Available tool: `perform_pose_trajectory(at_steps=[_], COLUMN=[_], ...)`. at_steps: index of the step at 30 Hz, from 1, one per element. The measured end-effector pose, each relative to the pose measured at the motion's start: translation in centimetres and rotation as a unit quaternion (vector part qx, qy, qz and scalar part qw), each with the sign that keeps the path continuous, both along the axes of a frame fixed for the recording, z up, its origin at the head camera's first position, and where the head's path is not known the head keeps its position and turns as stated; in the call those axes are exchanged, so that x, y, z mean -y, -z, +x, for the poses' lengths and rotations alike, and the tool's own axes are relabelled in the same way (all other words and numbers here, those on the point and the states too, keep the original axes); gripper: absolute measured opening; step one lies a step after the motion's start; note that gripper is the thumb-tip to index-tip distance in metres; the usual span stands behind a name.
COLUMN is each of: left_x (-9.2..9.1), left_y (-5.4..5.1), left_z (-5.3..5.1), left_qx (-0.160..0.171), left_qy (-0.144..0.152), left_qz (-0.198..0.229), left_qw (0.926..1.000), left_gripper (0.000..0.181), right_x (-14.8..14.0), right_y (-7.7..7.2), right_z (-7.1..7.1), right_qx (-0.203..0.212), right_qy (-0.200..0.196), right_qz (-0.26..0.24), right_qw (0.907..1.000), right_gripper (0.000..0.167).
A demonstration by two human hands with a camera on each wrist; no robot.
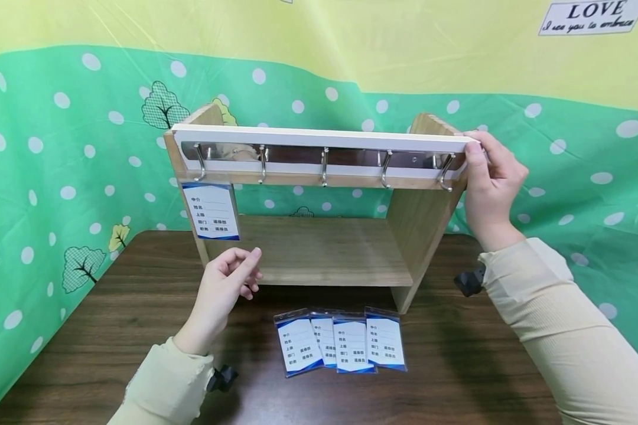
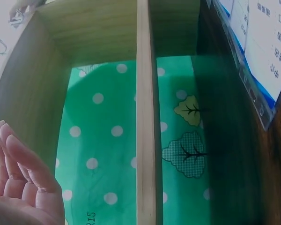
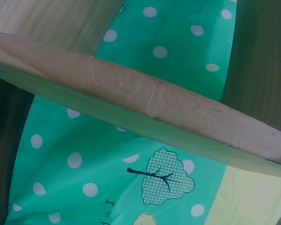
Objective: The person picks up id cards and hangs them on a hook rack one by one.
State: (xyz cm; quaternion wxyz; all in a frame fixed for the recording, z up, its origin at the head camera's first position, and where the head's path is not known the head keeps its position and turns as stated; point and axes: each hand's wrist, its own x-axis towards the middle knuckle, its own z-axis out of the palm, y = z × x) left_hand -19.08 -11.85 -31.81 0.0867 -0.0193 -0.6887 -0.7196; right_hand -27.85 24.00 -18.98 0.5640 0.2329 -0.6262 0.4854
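Note:
A wooden rack stands on the table, with a row of metal hooks along its white top rail. One badge card hangs at the leftmost hook. My right hand grips the rail's right end, thumb in front. My left hand is below the hanging card, fingers loosely bent and holding nothing; in the left wrist view the hand is beside the rack. Several more cards lie overlapping on the table in front of the rack.
The dark wooden table carries the rack and cards. Behind them hangs a green and yellow patterned cloth. A rack side panel crosses the right wrist view.

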Motion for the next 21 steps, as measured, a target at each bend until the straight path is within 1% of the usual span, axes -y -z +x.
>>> perform_pose_trajectory(at_steps=[4,12,17,21], left_x=[-0.4,-1.5,-2.1,-2.4], left_y=[0.2,0.4,0.3,0.3], left_z=[0.2,0.6,1.0,1.3], left_qx=[0.001,0.008,0.004,0.001], left_qy=[0.008,0.025,0.034,0.048], left_qz=[0.001,-0.009,-0.015,-0.019], left_qw=[1.0,0.9996,0.9993,0.9987], left_gripper=[0.02,0.024,0.022,0.021], right_x=[0.2,0.3,-0.1,-0.3], right_y=[-0.1,-0.1,0.1,0.2], right_z=[0.2,0.5,0.0,-0.4], right_qx=[0.003,0.005,-0.002,-0.007], right_qy=[-0.001,0.002,-0.003,-0.007], right_qz=[0.001,0.005,0.007,0.006], right_qw=[1.0,1.0,1.0,0.9999], right_gripper=[0.027,0.027,0.027,0.027])
